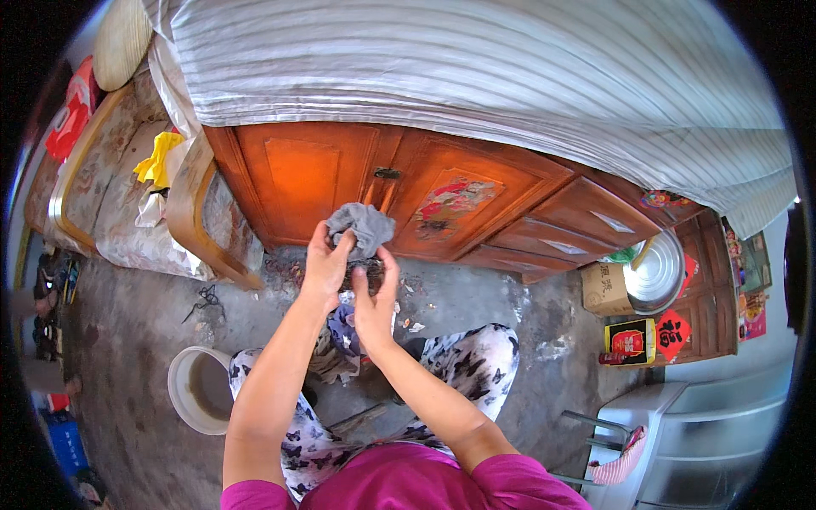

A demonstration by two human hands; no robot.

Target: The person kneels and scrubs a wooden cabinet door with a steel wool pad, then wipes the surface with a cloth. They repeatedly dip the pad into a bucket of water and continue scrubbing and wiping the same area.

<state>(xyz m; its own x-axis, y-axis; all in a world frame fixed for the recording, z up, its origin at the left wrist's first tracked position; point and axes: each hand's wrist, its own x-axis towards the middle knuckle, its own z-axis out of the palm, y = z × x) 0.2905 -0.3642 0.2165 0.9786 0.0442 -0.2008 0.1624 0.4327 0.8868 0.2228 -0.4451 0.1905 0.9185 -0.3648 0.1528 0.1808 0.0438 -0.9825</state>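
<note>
A crumpled grey cloth (365, 228) is held up in front of the wooden cabinet doors. My left hand (323, 270) grips it from the left, with the thumb pressed into its lower side. Just below the cloth, my right hand (375, 302) has its thumb and fingers apart, and I see nothing held between them. Whether its fingertips touch the cloth's lower edge is unclear. Beneath my wrists lies a bunched purple-blue cloth (342, 330), beside a beige cloth (333, 367) on the floor between my legs. My forearms partly hide both.
An orange-brown cabinet (306, 183) stands ahead, under a striped sheet (476, 68). Scraps (415, 326) litter the floor before it. At left are a white bucket (180, 395) of murky water and a patterned sofa (115, 212). A cardboard box (605, 289) and metal basin (656, 276) sit right.
</note>
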